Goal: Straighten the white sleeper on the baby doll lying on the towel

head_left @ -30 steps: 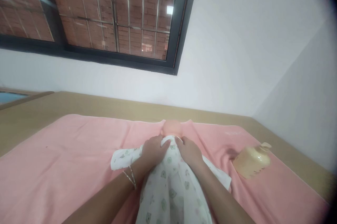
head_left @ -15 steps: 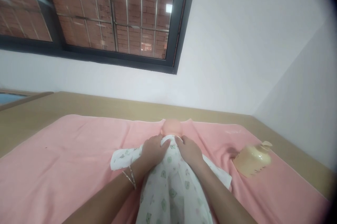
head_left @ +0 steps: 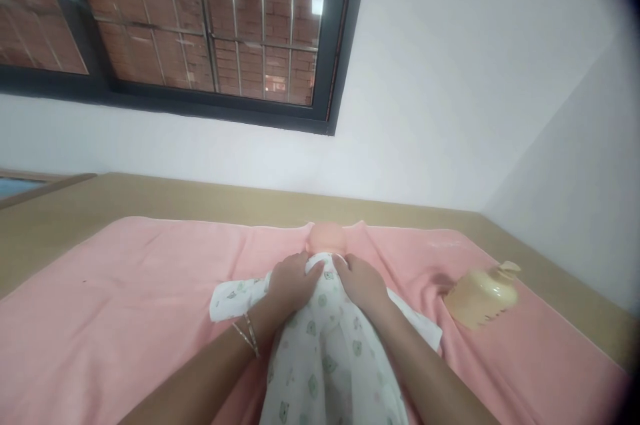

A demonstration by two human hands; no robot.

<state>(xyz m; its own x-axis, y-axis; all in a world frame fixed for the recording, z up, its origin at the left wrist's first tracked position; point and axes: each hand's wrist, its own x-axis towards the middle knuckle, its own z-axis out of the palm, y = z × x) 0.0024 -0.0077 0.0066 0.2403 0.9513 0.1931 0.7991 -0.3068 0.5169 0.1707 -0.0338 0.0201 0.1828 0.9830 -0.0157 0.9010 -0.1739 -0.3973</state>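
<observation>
A doll (head_left: pixel 327 238) lies on a pink blanket (head_left: pixel 125 305), its bare head pointing away from me. It wears a white garment with small green bear prints (head_left: pixel 327 358). My left hand (head_left: pixel 290 284), with thin bangles on the wrist, presses on the garment at the doll's left shoulder, fingers curled on the cloth. My right hand (head_left: pixel 361 284) grips the cloth at the other shoulder, just below the head. Both hands sit side by side at the neckline.
A cream-coloured pump bottle (head_left: pixel 483 292) lies on its side on the blanket to the right. The blanket covers a tan wooden surface (head_left: pixel 200 195) against a white wall. A dark-framed window (head_left: pixel 200 32) with bars is above left.
The view has tilted slightly, so the scene sits a little lower and to the left. Both hands stay on the garment at the doll's shoulders.
</observation>
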